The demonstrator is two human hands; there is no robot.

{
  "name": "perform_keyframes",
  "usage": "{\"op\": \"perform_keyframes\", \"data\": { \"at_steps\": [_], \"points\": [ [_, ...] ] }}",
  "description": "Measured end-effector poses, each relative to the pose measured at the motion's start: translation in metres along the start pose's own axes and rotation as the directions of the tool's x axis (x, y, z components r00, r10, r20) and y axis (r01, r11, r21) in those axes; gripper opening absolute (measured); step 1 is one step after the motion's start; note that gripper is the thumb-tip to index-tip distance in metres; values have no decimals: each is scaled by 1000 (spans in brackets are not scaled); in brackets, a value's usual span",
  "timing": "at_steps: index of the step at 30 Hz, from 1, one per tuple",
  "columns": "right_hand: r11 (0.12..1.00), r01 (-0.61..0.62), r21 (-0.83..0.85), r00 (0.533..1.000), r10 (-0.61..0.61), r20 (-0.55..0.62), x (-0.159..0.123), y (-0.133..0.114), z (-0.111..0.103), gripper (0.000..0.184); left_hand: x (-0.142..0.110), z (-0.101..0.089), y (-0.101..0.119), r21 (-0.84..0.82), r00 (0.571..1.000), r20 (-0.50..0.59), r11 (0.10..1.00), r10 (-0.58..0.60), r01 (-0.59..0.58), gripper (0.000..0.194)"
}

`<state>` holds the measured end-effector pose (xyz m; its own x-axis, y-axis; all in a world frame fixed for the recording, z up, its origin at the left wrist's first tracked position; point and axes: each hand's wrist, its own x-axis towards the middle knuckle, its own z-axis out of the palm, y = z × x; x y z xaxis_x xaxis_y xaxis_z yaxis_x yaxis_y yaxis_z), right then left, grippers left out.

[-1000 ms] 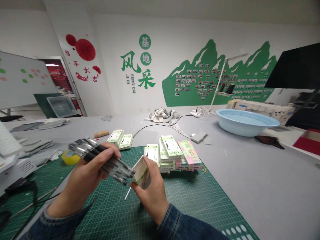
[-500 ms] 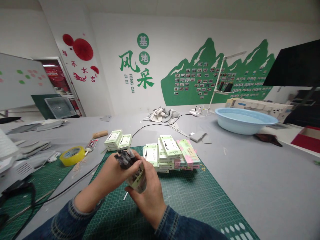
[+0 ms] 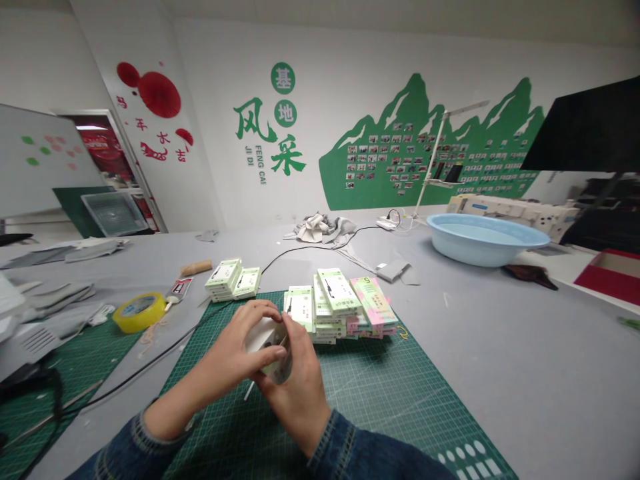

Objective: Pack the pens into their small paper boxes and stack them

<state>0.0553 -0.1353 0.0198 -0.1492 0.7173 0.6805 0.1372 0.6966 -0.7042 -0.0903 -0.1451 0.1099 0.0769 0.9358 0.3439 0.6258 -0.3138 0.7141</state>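
Observation:
My left hand (image 3: 240,347) and my right hand (image 3: 300,387) are both closed around a small whitish box (image 3: 258,335), above the green cutting mat (image 3: 375,400). The fingers cover much of the box, and its contents are hard to make out. Just beyond my hands lie stacked pale-green cartons (image 3: 339,293) printed with a slim black pen-like shape. Pink-and-green cartons (image 3: 374,303) adjoin them on the right. A smaller stack of pale-green cartons (image 3: 223,277) stands to the left, at the mat's far edge. Under my hands, a thin white stick (image 3: 249,391) is partly visible.
At the left are a roll of yellow tape (image 3: 139,312), a tube (image 3: 179,291) and a brown roll (image 3: 196,268). A black cable (image 3: 175,347) crosses the table. Crumpled cloth (image 3: 320,229) lies at the back, and a blue basin (image 3: 485,240) stands at the back right.
The black items seen sticking up from the box are no longer visible; a white face of the box shows there. My left fingers now reach over its top. The view has shifted slightly.

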Motion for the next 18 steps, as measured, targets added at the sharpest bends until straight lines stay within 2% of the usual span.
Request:
{"op": "perform_keyframes", "data": {
  "at_steps": [2,5,7,10,12,15,18],
  "points": [
    [999,-42,9,999,42,-16,0,0,0,90,-3,-3,-4,-147,998,31,988,-53,57,50],
    [995,-96,21,993,97,-64,0,-1,0,96,-11,-5,-11,-339,990,69,931,-123,139,87],
    [995,-97,25,992,99,-80,1,-2,-1,88,-16,-4,-17,-414,981,91,889,-173,195,94],
    [997,-76,23,995,77,-70,3,-5,-3,69,-22,2,-22,-485,965,127,834,-231,264,73],
    [997,-70,22,996,71,-61,4,-6,-4,69,-24,6,-22,-503,959,92,819,-267,276,56],
    [996,-83,21,994,84,-70,5,-6,-3,73,-25,10,-18,-443,958,-35,864,-286,242,41],
    [996,-92,12,993,93,-71,5,-4,-3,68,-24,12,-10,-295,977,-96,942,-192,156,34]
  ]
}}
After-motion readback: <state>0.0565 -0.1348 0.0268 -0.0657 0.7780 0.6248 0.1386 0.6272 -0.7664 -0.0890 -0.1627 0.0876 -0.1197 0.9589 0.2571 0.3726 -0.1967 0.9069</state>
